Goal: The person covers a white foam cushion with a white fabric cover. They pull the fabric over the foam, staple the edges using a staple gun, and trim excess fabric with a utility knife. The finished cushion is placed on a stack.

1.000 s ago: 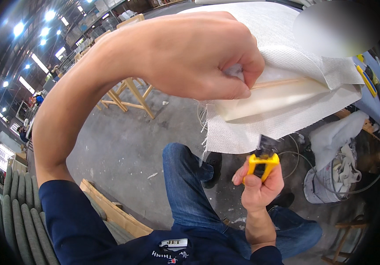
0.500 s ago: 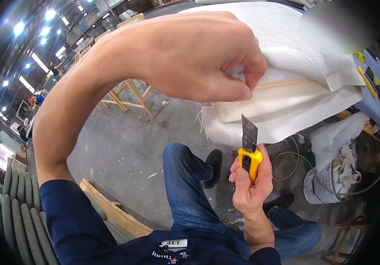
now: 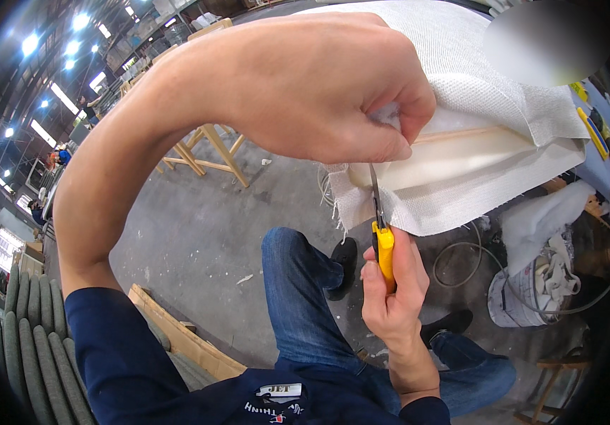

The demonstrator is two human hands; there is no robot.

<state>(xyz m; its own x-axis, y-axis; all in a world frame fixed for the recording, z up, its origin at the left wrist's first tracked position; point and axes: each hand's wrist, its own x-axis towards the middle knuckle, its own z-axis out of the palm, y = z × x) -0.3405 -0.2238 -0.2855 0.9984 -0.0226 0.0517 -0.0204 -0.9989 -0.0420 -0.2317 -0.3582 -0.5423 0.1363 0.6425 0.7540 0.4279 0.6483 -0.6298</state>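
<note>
Thin-bladed and yellow-handled, a utility knife [image 3: 385,261] is gripped in my right hand [image 3: 393,301], blade pointing up. Its blade stands in a split at the lower edge of woven white fabric [image 3: 447,209], with a frayed strip hanging to the left. My left hand [image 3: 340,92] reaches over from the left, pinched at the corner of this fabric; its fingertips hide most of what they hold. Between the fabric's upper and lower flaps show a cream padded side [image 3: 461,161] and a thin wooden edge [image 3: 471,133].
At right, a bucket [image 3: 517,294] of scraps has white wadding [image 3: 542,216] above it and a hose [image 3: 461,244] looping beside it. A yellow cutter [image 3: 594,133] lies on a blue-grey surface. Grey cushions [image 3: 32,347] stack lower left; wooden stool frames [image 3: 213,156] stand behind my left arm.
My right hand has moved slightly left and turned the knife, bringing its blade into the fabric edge. That edge now hangs parted on both sides of the blade. My left hand has shifted slightly right.
</note>
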